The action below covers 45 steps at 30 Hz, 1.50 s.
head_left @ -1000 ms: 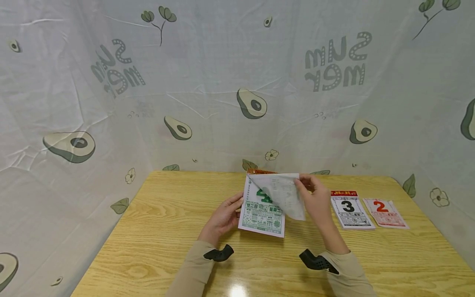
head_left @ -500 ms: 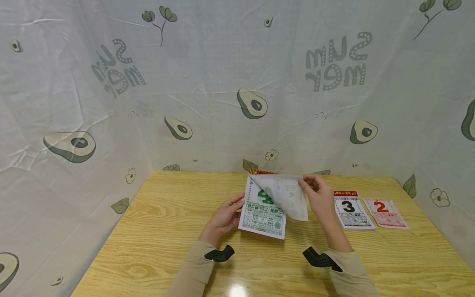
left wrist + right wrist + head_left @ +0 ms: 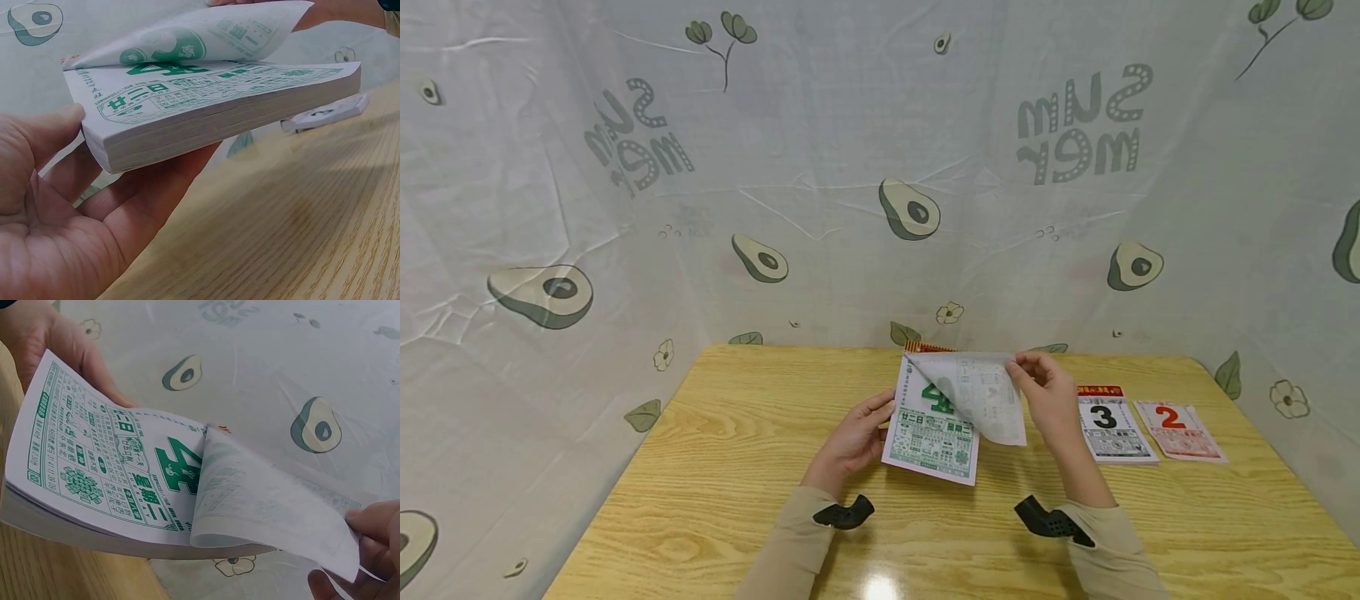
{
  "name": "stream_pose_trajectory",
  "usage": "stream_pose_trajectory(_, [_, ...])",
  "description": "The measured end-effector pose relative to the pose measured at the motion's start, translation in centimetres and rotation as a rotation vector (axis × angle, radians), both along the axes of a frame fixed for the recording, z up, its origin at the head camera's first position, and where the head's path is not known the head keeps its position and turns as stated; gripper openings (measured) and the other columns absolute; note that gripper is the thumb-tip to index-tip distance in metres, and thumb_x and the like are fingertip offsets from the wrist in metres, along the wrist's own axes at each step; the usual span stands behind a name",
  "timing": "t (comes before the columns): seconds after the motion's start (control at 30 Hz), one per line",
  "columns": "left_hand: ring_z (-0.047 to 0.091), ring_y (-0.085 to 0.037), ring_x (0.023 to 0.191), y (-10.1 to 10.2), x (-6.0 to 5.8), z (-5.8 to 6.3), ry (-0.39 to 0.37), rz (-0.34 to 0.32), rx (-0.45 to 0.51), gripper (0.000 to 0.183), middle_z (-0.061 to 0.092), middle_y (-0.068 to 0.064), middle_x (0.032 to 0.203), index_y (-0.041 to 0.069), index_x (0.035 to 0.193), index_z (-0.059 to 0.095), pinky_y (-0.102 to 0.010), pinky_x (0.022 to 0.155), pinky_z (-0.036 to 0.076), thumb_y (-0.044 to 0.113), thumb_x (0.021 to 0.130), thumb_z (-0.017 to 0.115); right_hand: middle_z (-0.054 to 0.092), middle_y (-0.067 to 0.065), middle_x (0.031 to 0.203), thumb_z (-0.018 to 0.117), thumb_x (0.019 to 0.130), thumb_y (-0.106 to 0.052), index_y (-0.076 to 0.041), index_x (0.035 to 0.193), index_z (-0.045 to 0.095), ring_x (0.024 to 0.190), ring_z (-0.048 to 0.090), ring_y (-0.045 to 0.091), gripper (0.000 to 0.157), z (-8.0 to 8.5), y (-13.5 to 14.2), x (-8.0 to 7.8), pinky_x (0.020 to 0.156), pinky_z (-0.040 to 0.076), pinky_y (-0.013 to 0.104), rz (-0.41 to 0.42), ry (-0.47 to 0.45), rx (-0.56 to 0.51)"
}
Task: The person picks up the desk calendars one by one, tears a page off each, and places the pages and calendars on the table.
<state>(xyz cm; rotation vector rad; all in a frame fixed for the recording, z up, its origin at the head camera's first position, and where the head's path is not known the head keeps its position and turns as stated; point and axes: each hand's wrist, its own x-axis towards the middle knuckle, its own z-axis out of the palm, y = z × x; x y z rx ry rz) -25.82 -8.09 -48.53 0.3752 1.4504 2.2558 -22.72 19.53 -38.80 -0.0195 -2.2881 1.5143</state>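
A thick tear-off calendar pad point(image 3: 928, 446) with a green 4 on its page is tilted above the table. My left hand point(image 3: 852, 440) grips its left edge, thumb on top and fingers beneath, as the left wrist view shows. The upper sheet point(image 3: 992, 408) is thin and folded back diagonally over the 4, still joined at the pad's upper left. My right hand point(image 3: 1051, 400) pinches that sheet at its right side, between thumb and fingers in the right wrist view. A red and gold header point(image 3: 928, 347) shows behind the pad's top.
On the right of the wooden table point(image 3: 745, 425) lies another calendar pad point(image 3: 1116, 433) with a black 3 and red header. Beside it is a loose sheet point(image 3: 1180, 431) with a red 2. An avocado-print curtain point(image 3: 835, 267) hangs behind the table.
My right hand has moved slightly right, drawing the folded sheet with it. The left hand keeps its grip on the pad, which has barely shifted.
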Motion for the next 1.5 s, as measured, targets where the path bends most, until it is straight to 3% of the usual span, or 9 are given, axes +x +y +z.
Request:
stream_pose_trajectory(0.2, [0.066, -0.012, 0.088, 0.0, 0.0, -0.1, 0.004, 0.002, -0.017, 0.032, 0.067, 0.008, 0.11, 0.029, 0.13, 0.062, -0.029, 0.075, 0.055, 0.021, 0.104, 0.045, 0.059, -0.014, 0.086, 0.064, 0.095, -0.023, -0.003, 0.112, 0.065, 0.078, 0.052, 0.002, 0.026, -1.4, 0.8, -0.9, 0.066, 0.044, 0.015, 0.001, 0.006, -0.023])
stream_pose_trajectory(0.83, [0.068, -0.014, 0.086, 0.1, 0.1, -0.1, -0.009, -0.084, -0.049, 0.036, 0.069, 0.006, 0.108, 0.018, 0.139, 0.056, -0.032, 0.073, 0.057, 0.02, 0.104, 0.046, 0.057, -0.018, 0.087, 0.062, 0.096, -0.028, -0.004, 0.115, 0.064, 0.082, 0.051, 0.002, 0.031, -1.3, 2.0, -1.1, 0.07, 0.043, 0.013, -0.048, -0.045, -0.054])
stream_pose_trajectory(1.17, [0.068, -0.011, 0.087, 0.2, 0.1, -0.3, 0.031, -0.134, -0.039, 0.035, 0.07, 0.008, 0.107, 0.028, 0.129, 0.062, -0.029, 0.072, 0.057, 0.016, 0.106, 0.039, 0.057, -0.017, 0.087, 0.061, 0.097, -0.03, -0.004, 0.112, 0.063, 0.079, 0.053, 0.004, 0.03, -1.7, 2.6, -1.4, 0.067, 0.044, 0.014, -0.04, -0.03, -0.058])
stream_pose_trajectory(1.5, [0.068, -0.01, 0.087, 0.3, 0.2, -0.4, 0.045, -0.122, -0.093, 0.039, 0.07, 0.007, 0.106, 0.012, 0.142, 0.051, -0.027, 0.07, 0.057, 0.02, 0.104, 0.045, 0.058, -0.015, 0.086, 0.061, 0.096, -0.031, -0.004, 0.113, 0.063, 0.076, 0.054, 0.004, 0.031, -1.8, 2.8, -1.5, 0.063, 0.047, 0.016, -0.071, -0.056, -0.056])
